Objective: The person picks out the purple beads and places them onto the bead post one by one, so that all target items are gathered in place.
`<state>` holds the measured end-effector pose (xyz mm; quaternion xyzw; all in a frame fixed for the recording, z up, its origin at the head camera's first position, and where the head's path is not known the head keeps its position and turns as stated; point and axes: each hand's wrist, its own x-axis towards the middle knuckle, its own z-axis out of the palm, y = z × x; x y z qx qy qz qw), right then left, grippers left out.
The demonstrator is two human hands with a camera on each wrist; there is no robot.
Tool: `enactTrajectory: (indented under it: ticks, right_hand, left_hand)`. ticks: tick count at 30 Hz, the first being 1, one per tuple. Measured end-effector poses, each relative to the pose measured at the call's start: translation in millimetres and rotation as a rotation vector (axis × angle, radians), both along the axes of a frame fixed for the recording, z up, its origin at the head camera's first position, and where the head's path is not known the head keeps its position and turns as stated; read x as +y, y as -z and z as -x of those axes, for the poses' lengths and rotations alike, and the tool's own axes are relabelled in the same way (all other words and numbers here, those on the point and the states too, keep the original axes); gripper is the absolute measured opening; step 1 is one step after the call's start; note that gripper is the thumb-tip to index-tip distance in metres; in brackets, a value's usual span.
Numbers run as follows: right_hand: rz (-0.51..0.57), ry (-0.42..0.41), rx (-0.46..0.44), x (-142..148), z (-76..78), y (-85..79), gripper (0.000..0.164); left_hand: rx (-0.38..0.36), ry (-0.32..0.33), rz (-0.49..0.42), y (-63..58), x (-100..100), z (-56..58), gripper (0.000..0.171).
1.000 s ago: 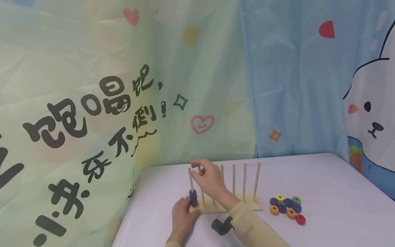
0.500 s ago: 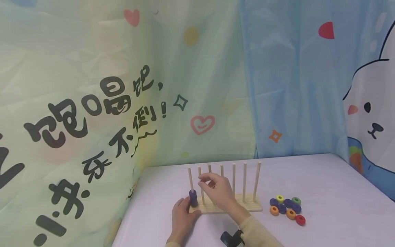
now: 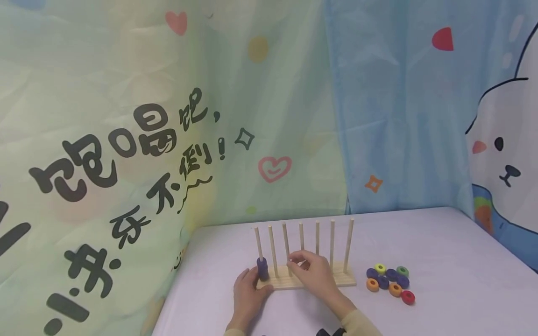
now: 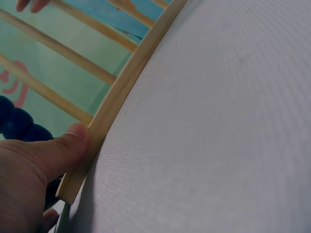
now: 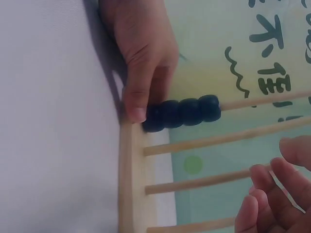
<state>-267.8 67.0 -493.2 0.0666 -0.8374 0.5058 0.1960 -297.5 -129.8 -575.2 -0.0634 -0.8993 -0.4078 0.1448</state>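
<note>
While the left hand (image 3: 250,291) grips the left end of the wooden peg rack (image 3: 346,278), its thumb lying on the front of the base and its other fingers partly hidden round the end, four dark blue rings (image 3: 262,269) sit stacked at the foot of the rack's leftmost peg (image 3: 259,245). They are just beside that hand; whether its fingers touch them, I cannot tell. The right hand (image 3: 312,271) hangs in front of the middle of the rack, near the third peg (image 3: 286,238), its fingers loosely bent and the thumb close to the fingertips, with a small gap between them in the right wrist view.

Seven pegs stand upright along the rack's base. From the head view the right hand covers the lower parts of the fourth and fifth, along with some of the base.

Off the right end of the rack lies a close cluster of loose rings: a yellow ring (image 3: 380,268) and a green ring (image 3: 402,271) at the back, four dark blue ones among them, two orange, and a red ring (image 3: 408,297) nearest the person. The rack stands on a pale tablecloth (image 3: 210,294). Behind it hangs a printed curtain (image 3: 302,116); in front, a black device (image 3: 332,332) by the right sleeve (image 3: 360,323) is cut off by the picture's lower edge.
</note>
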Motion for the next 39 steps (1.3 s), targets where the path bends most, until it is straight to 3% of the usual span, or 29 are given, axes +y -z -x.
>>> enactTrajectory:
  ticks: [12, 22, 39]
  right_hand:
    - [-0.028, 0.047, -0.115, 21, -10.4, 22.4, 0.009]
    - [-0.041, 0.100, -0.139, 37, -22.0, 42.9, 0.011]
    - [-0.056, 0.170, -0.193, 65, -36.3, 52.9, 0.013]
  left_hand:
    - [0.001, 0.002, 0.012, 0.7, 0, 1.9, 0.061]
    - [-0.022, -0.002, 0.013, 1.4, 0, 1.4, 0.062]
    - [-0.005, 0.013, 0.004, -0.9, 0, -1.8, 0.065]
